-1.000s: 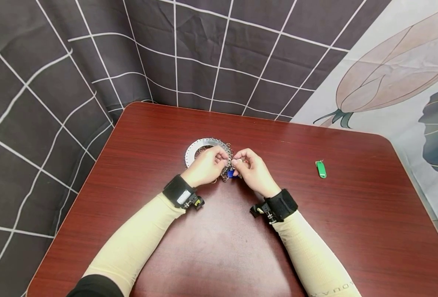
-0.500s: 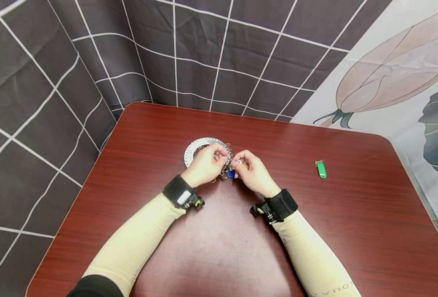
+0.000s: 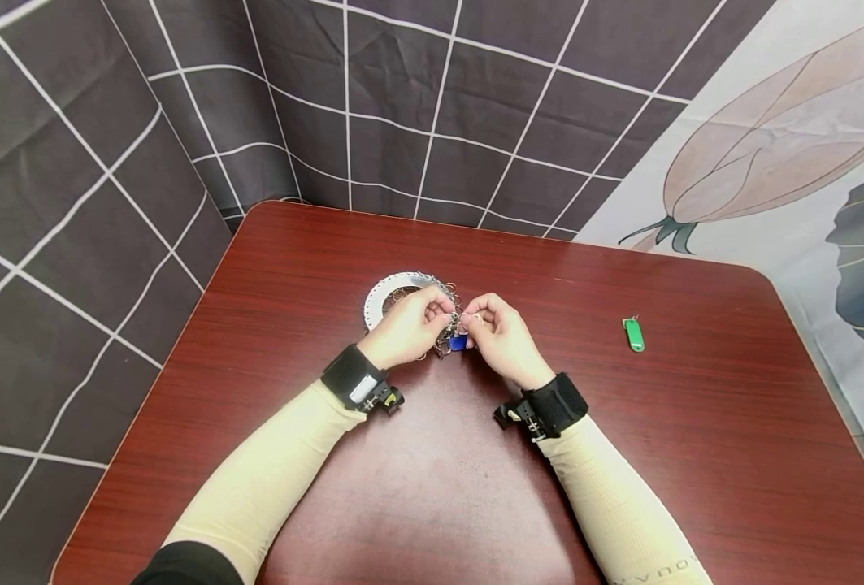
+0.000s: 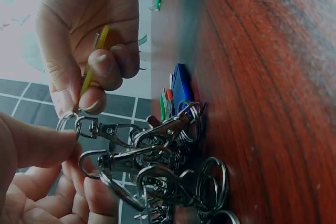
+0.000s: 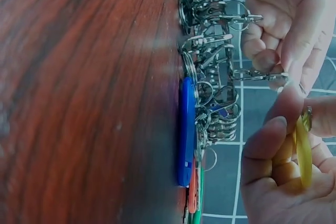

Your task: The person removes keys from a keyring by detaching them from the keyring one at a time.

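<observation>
Here the right hand pinches a flat yellow plastic key tag, mostly hidden by its fingers. The left hand grips a silver metal swivel clasp from the tangled clasp bunch on the reddish wooden table; a blue tag lies beneath.

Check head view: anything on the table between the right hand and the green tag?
Nothing: bare table between the right hand and the green tag, head view.
</observation>
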`<state>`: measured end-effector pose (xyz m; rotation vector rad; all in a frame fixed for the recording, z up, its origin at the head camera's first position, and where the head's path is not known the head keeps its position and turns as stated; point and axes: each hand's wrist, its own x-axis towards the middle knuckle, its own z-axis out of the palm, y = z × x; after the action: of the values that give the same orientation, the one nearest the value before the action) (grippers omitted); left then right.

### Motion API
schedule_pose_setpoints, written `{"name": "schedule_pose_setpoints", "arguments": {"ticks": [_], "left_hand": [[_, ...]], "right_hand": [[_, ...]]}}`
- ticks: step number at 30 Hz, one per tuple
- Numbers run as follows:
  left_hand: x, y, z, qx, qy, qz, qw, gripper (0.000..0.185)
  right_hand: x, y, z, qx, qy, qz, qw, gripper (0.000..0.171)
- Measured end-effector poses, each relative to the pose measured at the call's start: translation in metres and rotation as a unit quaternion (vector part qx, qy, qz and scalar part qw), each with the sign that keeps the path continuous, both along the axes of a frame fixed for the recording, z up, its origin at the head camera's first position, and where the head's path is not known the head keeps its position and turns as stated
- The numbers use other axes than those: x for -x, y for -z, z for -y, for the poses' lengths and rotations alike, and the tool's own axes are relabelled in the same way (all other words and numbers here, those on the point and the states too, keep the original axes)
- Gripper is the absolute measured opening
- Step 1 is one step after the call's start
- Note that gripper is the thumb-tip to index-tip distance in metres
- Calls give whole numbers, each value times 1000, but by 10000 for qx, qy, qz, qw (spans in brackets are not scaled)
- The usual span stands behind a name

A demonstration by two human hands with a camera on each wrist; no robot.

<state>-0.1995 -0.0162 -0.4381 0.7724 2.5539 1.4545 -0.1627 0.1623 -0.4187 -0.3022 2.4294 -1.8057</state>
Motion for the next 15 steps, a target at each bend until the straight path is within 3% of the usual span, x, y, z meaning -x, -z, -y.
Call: {"name": "schedule_pose_setpoints", "arguments": {"ticks": [15], "left_hand": [[0,4,0,446,95,242,9987,7]], "right_hand": [[0,1,0,213,100,-54,9997,13]]}}
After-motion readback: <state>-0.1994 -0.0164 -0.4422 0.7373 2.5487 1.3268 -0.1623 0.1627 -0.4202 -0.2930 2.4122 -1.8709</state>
